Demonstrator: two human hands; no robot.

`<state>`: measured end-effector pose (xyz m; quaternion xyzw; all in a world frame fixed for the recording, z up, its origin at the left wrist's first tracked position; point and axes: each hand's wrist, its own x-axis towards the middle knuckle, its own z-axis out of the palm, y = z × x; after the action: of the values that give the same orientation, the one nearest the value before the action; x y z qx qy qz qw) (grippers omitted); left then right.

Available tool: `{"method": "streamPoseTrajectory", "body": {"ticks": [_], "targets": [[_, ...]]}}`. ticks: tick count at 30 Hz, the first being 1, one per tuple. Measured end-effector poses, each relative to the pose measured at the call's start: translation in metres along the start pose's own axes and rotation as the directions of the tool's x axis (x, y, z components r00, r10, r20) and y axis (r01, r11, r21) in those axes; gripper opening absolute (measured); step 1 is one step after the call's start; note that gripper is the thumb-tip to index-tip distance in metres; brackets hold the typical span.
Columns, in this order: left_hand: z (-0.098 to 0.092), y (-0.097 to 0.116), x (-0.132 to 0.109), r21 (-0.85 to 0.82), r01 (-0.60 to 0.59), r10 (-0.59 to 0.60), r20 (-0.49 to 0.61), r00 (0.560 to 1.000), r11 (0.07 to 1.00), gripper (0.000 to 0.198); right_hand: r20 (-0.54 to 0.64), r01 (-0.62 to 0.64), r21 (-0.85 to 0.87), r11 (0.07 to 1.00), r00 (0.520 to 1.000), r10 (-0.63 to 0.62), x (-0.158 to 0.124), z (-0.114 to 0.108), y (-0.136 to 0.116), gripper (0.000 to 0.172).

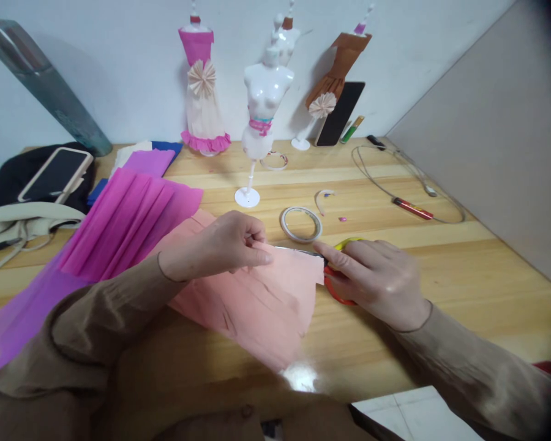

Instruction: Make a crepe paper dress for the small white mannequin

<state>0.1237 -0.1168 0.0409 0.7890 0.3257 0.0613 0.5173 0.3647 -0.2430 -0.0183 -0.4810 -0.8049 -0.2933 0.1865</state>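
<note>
Seeing some peach crepe paper spread over the tabletop here, upper edge pinched in the grip of the left hand. Right hand has its grip curled round red-and-yellow-handled scissors, blades along that same edge. Tape roll just beyond, white mannequin further back, magenta crepe paper off left.

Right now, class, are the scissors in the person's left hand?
No, the right hand grips the scissors, while the left hand pinches the peach sheet.
</note>
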Motion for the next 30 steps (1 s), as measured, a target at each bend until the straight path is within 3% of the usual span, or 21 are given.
{"method": "streamPoseTrajectory", "body": {"ticks": [4,11,20,30], "targets": [[-0.002,-0.004,0.001,-0.026,-0.020,0.021,0.011,1.000,0.999,0.014,0.006,-0.014,-0.036,0.999,1.000,0.014,0.002,-0.002,0.000,0.020],[0.000,-0.002,0.001,0.031,-0.042,0.043,-0.014,0.999,0.999,0.014,0.079,-0.092,0.045,0.995,0.993,0.088,0.008,-0.007,-0.003,0.025],[0.001,0.006,-0.002,0.096,-0.054,0.056,-0.019,0.998,0.994,0.016,0.064,-0.053,0.018,0.998,0.997,0.052,0.007,-0.004,-0.001,0.027],[0.002,-0.001,0.001,0.002,-0.040,0.040,-0.038,0.998,0.999,0.012,0.027,-0.047,-0.016,0.999,0.999,0.047,0.004,-0.001,-0.002,0.026]]}}
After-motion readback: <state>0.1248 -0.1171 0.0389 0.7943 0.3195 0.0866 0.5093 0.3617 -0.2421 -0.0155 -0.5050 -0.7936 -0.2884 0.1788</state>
